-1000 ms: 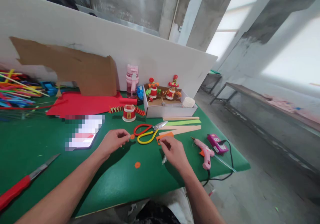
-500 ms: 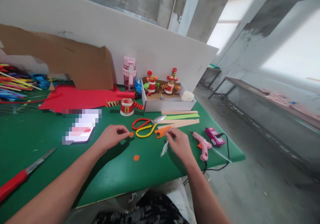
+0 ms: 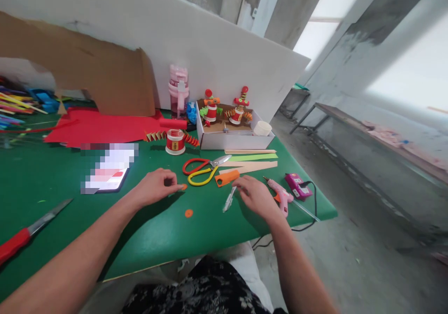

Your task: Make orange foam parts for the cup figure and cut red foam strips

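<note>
My left hand (image 3: 157, 186) pinches a small orange paper disc (image 3: 184, 187) between thumb and fingertip, just above the green table. A second orange disc (image 3: 189, 213) lies flat nearer the front edge. My right hand (image 3: 255, 193) hovers low with loosely bent fingers, its tips by the upper end of a clear pen (image 3: 229, 200) lying on the table. Beside those fingertips is an orange strip (image 3: 227, 178) with a round hole cut in it. Scissors (image 3: 203, 171) with one red and one yellow handle lie between the hands.
Right of my right hand are a pink glue gun (image 3: 282, 196) and a purple box (image 3: 298, 186) with a cord. A white box (image 3: 234, 141) holding paper figures stands behind, near a red paper-cup figure (image 3: 175, 142). Left lie a phone (image 3: 114, 167) and a red-handled knife (image 3: 33, 230).
The view has tilted slightly down. My right hand has shifted a little right relative to the pen, its fingers lower and flatter. My left hand still pinches the disc.
</note>
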Available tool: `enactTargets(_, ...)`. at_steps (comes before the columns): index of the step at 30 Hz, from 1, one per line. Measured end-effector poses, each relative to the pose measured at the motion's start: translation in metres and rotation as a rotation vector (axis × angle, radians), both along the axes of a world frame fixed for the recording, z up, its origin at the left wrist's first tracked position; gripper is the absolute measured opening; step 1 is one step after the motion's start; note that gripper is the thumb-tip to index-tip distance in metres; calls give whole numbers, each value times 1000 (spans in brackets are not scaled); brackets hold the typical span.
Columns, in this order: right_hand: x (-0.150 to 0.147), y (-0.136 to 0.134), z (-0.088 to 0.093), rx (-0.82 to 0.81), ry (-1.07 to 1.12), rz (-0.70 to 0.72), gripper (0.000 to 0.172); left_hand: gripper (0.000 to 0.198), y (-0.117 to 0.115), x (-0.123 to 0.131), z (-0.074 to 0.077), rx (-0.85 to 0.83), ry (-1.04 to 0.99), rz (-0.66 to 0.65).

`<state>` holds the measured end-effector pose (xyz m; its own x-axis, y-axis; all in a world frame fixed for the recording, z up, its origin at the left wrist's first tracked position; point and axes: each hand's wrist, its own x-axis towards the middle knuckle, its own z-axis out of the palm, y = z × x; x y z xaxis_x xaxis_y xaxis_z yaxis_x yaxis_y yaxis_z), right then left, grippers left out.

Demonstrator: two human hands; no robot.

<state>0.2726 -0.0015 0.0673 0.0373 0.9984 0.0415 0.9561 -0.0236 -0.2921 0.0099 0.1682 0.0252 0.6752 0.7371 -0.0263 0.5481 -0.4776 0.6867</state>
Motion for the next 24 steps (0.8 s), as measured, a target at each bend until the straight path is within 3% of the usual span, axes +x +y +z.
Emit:
enactTargets(5,-9,3,4,-172,-339,94,22,40,7,-7,1,-52,-38,60)
enactTargets(9,-3,1,8,-109,-389,143,17,36,12,-15,4,-26,-66,76)
enactTargets(12,-2,-2,11,144,-65,38,14,33,12,-19,6,-3,-73,-4)
enactTargets(15,-17,7,9,398,537,-76,8,31,13,-21,6,48,-65,-192)
enactTargets(17,-35,25,4,385,897,-106,17,31,15,-23,4,90,-32,-296)
enactTargets(19,-55,48,-5,312,1110,-114,25,32,17,-24,1,134,13,-349)
enactTargets(21,-72,70,-15,241,1238,-130,30,37,19,-24,-2,186,50,-378)
enactTargets(24,-86,89,-30,206,1262,-153,28,44,19,-24,-4,246,84,-402)
